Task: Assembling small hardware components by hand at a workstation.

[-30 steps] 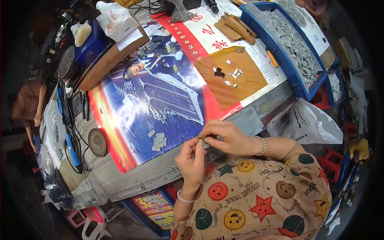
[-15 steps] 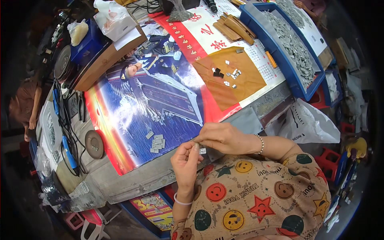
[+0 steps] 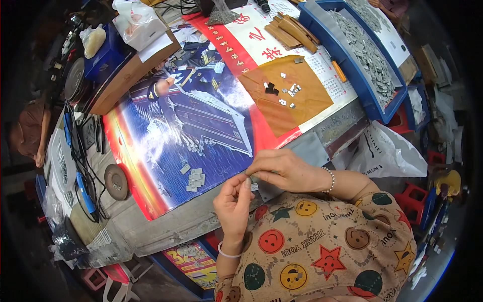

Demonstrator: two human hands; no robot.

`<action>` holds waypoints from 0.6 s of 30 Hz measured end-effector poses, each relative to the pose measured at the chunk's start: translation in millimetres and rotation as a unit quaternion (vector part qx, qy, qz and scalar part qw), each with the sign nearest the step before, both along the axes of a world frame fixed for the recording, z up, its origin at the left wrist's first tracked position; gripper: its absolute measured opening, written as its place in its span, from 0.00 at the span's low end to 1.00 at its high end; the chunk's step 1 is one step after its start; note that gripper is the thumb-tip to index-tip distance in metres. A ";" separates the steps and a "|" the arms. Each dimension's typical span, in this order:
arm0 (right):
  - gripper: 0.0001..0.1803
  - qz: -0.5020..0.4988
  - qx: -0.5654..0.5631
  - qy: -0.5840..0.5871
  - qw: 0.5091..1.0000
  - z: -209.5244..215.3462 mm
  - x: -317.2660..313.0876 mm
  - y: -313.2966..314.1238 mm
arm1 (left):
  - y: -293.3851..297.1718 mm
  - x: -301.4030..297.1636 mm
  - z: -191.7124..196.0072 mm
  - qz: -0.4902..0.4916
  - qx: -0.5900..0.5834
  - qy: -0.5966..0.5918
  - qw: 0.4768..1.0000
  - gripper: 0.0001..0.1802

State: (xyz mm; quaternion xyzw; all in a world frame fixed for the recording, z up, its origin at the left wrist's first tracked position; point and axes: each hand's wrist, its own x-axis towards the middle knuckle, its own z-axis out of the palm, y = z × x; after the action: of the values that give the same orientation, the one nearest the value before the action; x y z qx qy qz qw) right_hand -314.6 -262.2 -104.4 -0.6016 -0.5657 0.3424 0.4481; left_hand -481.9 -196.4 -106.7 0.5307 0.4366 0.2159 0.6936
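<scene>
Worn grey workbench (image 3: 166,229) slants across the space before the person, its near edge just beyond a tan patterned shirt (image 3: 312,241). Over that edge, the left hand (image 3: 233,201) and right hand (image 3: 289,171) meet at their tips. All 2 sets of fingers are bent inward; what sits between the tips is hidden, so I cannot tell what they grasp. Just beneath the right fingers shows 1 small flat piece (image 3: 254,186), pale grey, roughly rectangular, with darker marks; which hand bears it is unclear.

Past the hands, a loose cluster of similar grey pieces (image 3: 195,179) lies on a glossy poster (image 3: 163,173), flat and straight-edged, some overlapping, with 1 set slightly apart at the top. Left of the poster, a round brown dish (image 3: 111,177) holds tiny bits.

Farther on, an amber sheet (image 3: 274,120) bears small white pieces (image 3: 293,90) beside black ones (image 3: 271,89). To its right, near an orange handle (image 3: 339,71), a long blue tray (image 3: 386,116) is heaped with grey slivers (image 3: 370,58). Brown strips (image 3: 292,31) are stacked beyond the sheet. At the far left, a wooden board (image 3: 131,79) stands near a blue box (image 3: 108,54), and another person (image 3: 32,123) is partly visible beside the bench.
</scene>
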 end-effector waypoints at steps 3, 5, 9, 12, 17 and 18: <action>0.07 -0.019 0.013 -0.017 1.000 -2.8 -5.2 -2.3 | -1.6 -0.3 -3.9 -0.006 0.029 0.011 0.999 0.07; 0.07 -0.031 0.024 -0.025 0.999 -4.7 -8.6 -4.1 | -2.7 -1.2 -6.9 -0.013 0.047 0.017 0.999 0.07; 0.08 -0.017 0.006 -0.004 1.000 -3.9 -7.4 -5.8 | -2.6 -2.9 -2.3 -0.019 0.037 0.012 0.999 0.05; 0.09 -0.015 -0.084 0.171 0.982 1.2 -5.2 -5.8 | -0.8 -3.9 -1.6 -0.011 -0.019 -0.015 1.000 0.05; 0.10 -0.034 -0.174 0.396 0.901 -6.3 -0.3 -7.5 | 1.0 -5.1 -3.8 0.006 -0.090 -0.030 0.996 0.04; 0.10 -0.034 -0.174 0.396 0.901 -7.4 -0.4 -8.1 | 0.7 -5.1 -4.3 0.008 -0.092 -0.034 0.995 0.04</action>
State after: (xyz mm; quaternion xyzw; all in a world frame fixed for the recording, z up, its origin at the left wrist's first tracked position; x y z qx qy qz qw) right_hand -314.9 -270.3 -111.9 -0.5039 -0.2517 0.6300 0.5347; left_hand -487.1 -195.7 -111.0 0.4532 0.4346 0.1984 0.7525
